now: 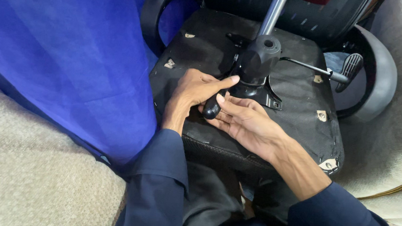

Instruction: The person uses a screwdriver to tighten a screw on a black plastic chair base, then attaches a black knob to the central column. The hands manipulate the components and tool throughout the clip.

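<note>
Both hands met over a short black rounded handle [212,108], which lay on the underside of an overturned office chair seat covered in black fabric [205,52]. The right hand [245,123] lay palm up with the thumb pressed onto the handle's top end; its fingers sat partly curled beneath. The left hand [194,91] came in from the other side, fingers folded around the handle's far end and the index finger stretched toward the mechanism (whether those fingers were fully closed could not be told, as the right hand hid them).

Just beyond the grip stood the black metal seat plate [263,94] with its moulded black hub [259,58], already seated against the fabric. Out of the hub rose a grey metal column [274,12]. Right of the grip, a thin black lever with a ribbed paddle end [349,69] stuck out, already in place. The handle's own fitting looked unfinished.
</note>
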